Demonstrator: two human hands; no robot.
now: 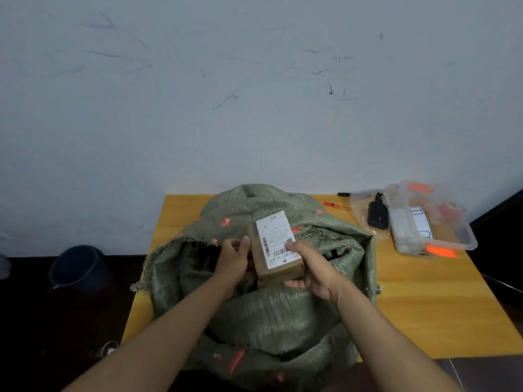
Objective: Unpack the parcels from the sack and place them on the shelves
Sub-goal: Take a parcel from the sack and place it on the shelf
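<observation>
A green woven sack (271, 315) with red markings lies open on the yellow table (430, 306). Above its mouth I hold a small brown cardboard parcel (278, 271) with a white barcode label on top. My left hand (233, 260) grips the parcel's left side, thumb against its edge. My right hand (310, 268) grips the right side, thumb on the label and fingers under the box. The inside of the sack is dark and what it contains is hidden. No shelves are in view.
A clear plastic bin (452, 239) with labels and orange tags sits at the table's back right, next to a plastic bag holding a black device (377, 215). A red pen (336, 206) lies near the wall. A dark bucket (77, 268) stands on the floor, left.
</observation>
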